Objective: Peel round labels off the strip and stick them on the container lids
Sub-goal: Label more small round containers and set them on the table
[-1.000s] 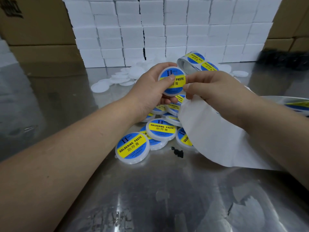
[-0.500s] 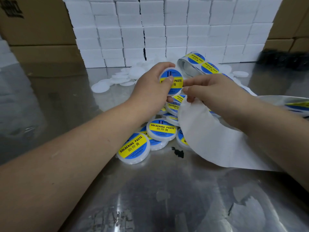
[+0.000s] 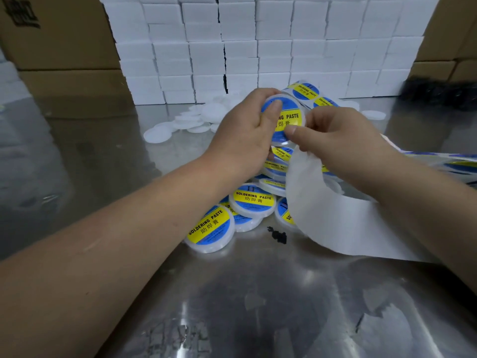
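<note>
Head view: the left hand (image 3: 242, 140) fingers grip a labelled lid (image 3: 290, 116); the right hand (image 3: 343, 143) fingers curl around the white strip (image 3: 335, 218), thumb touching the lid.

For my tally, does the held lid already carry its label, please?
On: a blue-and-yellow label covers the lid in the left hand, whose thumb presses it.

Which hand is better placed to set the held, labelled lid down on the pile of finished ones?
The left hand: it holds the labelled lid, thumb on the label, close to the finished pile. The right hand is occupied holding the backing strip.
</note>
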A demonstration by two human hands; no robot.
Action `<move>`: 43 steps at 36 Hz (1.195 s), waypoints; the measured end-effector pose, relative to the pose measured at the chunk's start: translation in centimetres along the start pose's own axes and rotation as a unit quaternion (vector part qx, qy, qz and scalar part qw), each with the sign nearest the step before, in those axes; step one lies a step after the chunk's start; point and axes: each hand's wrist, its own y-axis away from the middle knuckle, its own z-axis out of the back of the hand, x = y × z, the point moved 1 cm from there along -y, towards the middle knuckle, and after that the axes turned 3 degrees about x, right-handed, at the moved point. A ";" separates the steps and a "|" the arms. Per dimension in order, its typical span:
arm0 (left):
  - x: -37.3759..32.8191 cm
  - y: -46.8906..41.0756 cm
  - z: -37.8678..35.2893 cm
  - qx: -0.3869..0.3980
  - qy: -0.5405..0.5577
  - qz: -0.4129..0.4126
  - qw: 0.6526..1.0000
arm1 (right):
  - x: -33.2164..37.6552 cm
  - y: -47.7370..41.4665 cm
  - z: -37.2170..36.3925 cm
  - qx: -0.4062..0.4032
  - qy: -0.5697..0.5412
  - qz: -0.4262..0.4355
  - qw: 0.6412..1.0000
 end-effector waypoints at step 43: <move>2.2 -0.9 1.1 0.104 -0.231 0.164 0.953 | -0.9 -0.4 0.4 -0.033 0.036 -0.049 0.998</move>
